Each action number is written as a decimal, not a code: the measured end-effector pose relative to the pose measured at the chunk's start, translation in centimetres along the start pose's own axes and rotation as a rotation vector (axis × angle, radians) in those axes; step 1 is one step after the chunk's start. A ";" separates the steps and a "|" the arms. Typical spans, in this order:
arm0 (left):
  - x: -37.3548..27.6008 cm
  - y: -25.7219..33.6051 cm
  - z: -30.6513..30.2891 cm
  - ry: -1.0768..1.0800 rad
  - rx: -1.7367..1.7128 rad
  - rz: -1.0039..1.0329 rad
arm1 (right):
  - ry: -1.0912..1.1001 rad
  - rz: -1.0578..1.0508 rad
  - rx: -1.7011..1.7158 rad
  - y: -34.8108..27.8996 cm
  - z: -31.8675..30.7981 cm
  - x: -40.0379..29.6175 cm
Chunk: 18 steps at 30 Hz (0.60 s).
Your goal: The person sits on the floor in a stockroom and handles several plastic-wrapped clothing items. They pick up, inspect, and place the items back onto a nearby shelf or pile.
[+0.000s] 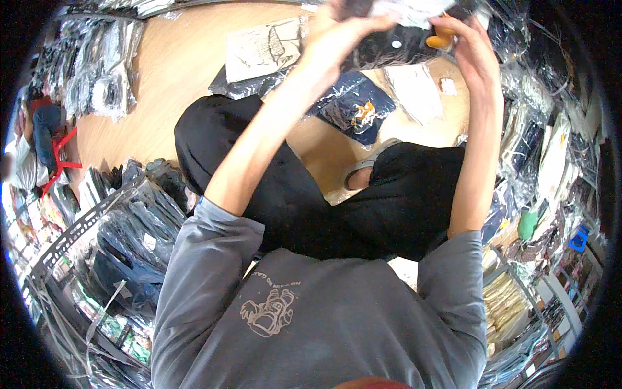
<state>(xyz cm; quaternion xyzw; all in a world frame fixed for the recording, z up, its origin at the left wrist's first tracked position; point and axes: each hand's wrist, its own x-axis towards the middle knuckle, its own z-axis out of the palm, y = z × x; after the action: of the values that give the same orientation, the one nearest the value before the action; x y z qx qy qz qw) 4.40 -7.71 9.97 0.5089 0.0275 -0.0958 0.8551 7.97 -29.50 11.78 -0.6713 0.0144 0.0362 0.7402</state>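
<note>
At the top of the view, a folded black garment in clear plastic (pixel 396 51) hangs between my two hands. It bears an orange print at its right end and a small white round spot. My left hand (pixel 347 31) grips its left side, thumb along the upper edge. With bent fingers, my right hand (pixel 469 44) holds the right end by the orange print. A white piece (pixel 413 10) shows between my thumbs; whether it is paper or cloth I cannot tell. Beneath lie a bagged navy garment (pixel 362 109), a cream printed garment (pixel 265 48) and a white one (pixel 413 92).
I sit cross-legged on a wooden floor (pixel 170 63). Bagged clothes stand in piles at far left (pixel 92 63) and along the right (pixel 529 146). A dark perforated metal rack (pixel 92 214) holds bagged garments at my left. Red bars (pixel 60 155) stand beyond it.
</note>
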 end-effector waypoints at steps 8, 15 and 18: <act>-1.8 -2.5 1.2 -0.066 0.023 -0.010 | 0.075 0.041 -0.012 3.0 -3.4 1.1; -1.8 -3.7 0.7 0.074 -0.225 -0.198 | -0.039 -0.092 -0.976 -0.6 -0.3 -0.1; -1.2 -4.7 -0.8 0.173 -0.421 -0.467 | -0.124 0.047 -1.253 0.1 0.3 -0.6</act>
<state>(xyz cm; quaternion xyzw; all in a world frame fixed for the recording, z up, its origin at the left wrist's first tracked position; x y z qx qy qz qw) 2.34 -9.03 5.65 0.3072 0.2354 -0.2377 0.8909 7.36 -29.17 11.78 -0.9736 -0.0379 0.0929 0.2049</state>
